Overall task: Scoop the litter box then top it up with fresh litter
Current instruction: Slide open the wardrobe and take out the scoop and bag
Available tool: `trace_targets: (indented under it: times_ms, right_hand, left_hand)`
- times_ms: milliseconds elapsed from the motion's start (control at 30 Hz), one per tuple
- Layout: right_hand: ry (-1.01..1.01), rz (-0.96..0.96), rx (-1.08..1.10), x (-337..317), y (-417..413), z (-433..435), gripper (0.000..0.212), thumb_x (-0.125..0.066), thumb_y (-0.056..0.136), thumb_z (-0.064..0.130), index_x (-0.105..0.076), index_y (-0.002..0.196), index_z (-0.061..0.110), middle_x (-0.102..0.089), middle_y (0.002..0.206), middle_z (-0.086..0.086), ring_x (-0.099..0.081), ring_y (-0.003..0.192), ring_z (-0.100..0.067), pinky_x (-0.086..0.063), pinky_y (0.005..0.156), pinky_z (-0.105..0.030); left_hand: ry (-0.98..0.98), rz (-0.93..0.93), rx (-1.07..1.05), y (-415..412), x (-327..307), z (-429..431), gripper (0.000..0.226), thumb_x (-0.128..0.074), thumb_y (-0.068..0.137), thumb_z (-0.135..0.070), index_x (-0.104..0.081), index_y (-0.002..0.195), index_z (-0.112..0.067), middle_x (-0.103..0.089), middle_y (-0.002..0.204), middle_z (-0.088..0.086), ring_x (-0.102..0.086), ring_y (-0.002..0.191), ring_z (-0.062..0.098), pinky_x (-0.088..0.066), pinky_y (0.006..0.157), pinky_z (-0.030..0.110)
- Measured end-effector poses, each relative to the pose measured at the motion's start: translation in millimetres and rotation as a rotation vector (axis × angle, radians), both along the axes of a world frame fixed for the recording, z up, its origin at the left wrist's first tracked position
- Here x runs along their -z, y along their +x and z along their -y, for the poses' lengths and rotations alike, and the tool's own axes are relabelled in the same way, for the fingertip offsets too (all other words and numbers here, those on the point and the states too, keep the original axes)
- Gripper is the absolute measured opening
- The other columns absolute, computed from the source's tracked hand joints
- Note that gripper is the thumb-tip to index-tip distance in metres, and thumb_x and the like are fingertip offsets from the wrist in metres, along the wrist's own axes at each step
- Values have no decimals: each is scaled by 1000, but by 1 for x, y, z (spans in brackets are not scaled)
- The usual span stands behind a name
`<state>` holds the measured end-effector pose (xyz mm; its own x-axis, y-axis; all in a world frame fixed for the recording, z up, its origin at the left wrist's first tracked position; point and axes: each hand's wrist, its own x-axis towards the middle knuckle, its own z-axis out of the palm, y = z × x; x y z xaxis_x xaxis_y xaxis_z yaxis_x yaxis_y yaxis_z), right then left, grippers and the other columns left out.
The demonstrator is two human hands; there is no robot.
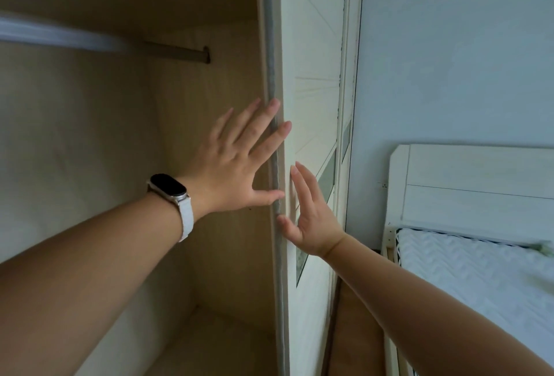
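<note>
Both hands are being held flat against a sliding wardrobe door (311,81) at its leading edge. The left hand (236,162) is being placed on the grey edge strip (273,81), fingers (254,119) spread wide and extended, nothing being gripped. A watch (169,188) with a white strap is being worn on that wrist. The right hand (311,219) is being pressed flat to the cream door face just below, fingers (302,183) straight and close together, thumb spread toward the edge strip, nothing being pinched.

Left of the door, the open wardrobe interior (90,135) is being shown: bare light-wood walls, a hanging rail (177,52) near the top, a floor panel at the bottom. To the right, a pale wall (449,45), a white headboard (479,183) and a mattress (479,279) with a quilted white cover are being seen, well apart from the hands.

The litter box is not being shown anywhere in view; the same goes for scoop and litter.
</note>
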<state>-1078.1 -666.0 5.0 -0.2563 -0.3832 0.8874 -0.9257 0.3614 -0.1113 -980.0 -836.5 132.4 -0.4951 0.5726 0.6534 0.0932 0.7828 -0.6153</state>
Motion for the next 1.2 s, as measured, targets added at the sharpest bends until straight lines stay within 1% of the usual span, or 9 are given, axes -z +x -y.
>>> trace_targets:
  times_ms: [100, 267, 433, 533, 633, 767, 867, 1000, 1200]
  right_hand:
    - [-13, 13, -10, 2, -16, -2, 77, -39, 93, 57, -14, 151, 12, -27, 152, -24, -23, 145, -29, -28, 115, -34]
    - [-48, -11, -59, 5, -33, -2, 74, -40, 95, 54, -15, 150, 12, -28, 149, -27, -26, 143, -33, -34, 112, -48]
    - [-34, -3, -48, 4, -34, -5, 76, -43, 93, 55, -13, 151, 17, -30, 150, -26, -29, 142, -33, -39, 108, -47]
    - [-28, 22, -22, 4, -25, -9, 74, -48, 92, 51, -19, 150, 14, -32, 149, -23, -32, 141, -31, -41, 108, -45]
    - [-36, 39, 10, 4, -11, -12, 68, -54, 92, 43, -26, 148, 14, -35, 148, -20, -35, 139, -29, -44, 103, -46]
    - [-50, -48, 82, -1, 17, -10, 60, -60, 87, 32, -38, 140, 13, -42, 142, -20, -45, 129, -33, -47, 97, -47]
    - [-39, -104, 137, -5, 46, -3, 53, -60, 82, 26, -50, 131, 8, -50, 135, -22, -51, 121, -36, -46, 96, -48]
    - [95, -184, 105, -5, 85, 9, 44, -58, 83, 27, -59, 123, 6, -57, 128, -18, -54, 116, -34, -44, 95, -46]
    - [515, -45, 86, 28, 122, 42, 50, -45, 90, 43, -54, 132, 18, -53, 137, -6, -50, 125, -27, -47, 97, -44]
  left_hand:
    - [-5, -16, -2, -16, 1, -1, 104, -46, 78, -80, -16, 155, -16, -8, 162, 16, -17, 148, 38, -24, 114, 57]
    - [5, -14, -36, -33, 6, -4, 105, -48, 79, -80, -13, 155, -17, -6, 162, 15, -18, 147, 38, -27, 113, 57]
    - [16, 40, -81, -27, 7, -5, 99, -44, 83, -77, -12, 156, -19, -6, 163, 17, -19, 147, 37, -27, 113, 56]
    - [29, 79, -131, -15, 12, -9, 91, -41, 87, -73, -16, 157, -20, -9, 163, 15, -16, 148, 35, -25, 115, 55]
    - [64, 107, -141, 7, 19, -3, 83, -45, 88, -66, -24, 155, -20, -16, 162, 13, -19, 148, 34, -26, 114, 54]
    - [146, 144, -186, 45, 38, 20, 77, -50, 88, -60, -35, 151, -19, -24, 160, 12, -25, 146, 33, -30, 112, 53]
    - [238, 216, -265, 78, 60, 40, 71, -47, 90, -59, -40, 148, -20, -28, 159, 10, -29, 144, 31, -35, 109, 50]
    - [358, 310, -351, 121, 95, 63, 64, -46, 91, -55, -47, 143, -19, -38, 153, 9, -41, 135, 30, -42, 103, 45]
    - [537, 417, -465, 178, 160, 96, 59, -43, 91, -52, -53, 137, -16, -49, 144, 10, -46, 132, 32, -46, 99, 46]
